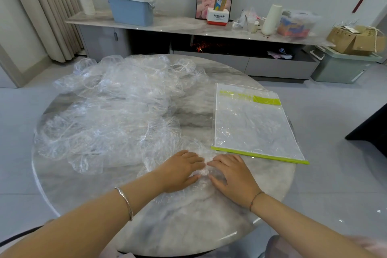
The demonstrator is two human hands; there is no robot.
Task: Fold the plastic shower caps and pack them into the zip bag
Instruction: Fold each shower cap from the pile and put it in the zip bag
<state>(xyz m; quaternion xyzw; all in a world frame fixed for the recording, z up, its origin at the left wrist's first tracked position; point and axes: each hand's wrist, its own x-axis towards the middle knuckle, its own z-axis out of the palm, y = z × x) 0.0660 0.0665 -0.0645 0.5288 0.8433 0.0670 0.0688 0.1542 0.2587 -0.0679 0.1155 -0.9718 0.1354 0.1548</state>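
One clear plastic shower cap [201, 189] lies flattened on the round marble table [167, 226] near its front. My left hand [181, 170] and my right hand [232, 176] rest palm down on it with straight fingers, fingertips almost meeting over a crumpled fold. A large heap of several clear shower caps [117, 107] covers the table's left half. The clear zip bag [254, 123] with a green zip strip lies flat to the right of my hands, with crinkled clear plastic showing inside.
Behind the table runs a low marble sideboard [178, 25] bearing a blue bin [130, 7], a framed picture, a white box and other items. Cardboard boxes [354, 40] sit on a green tub at the far right. Grey tiled floor surrounds the table.
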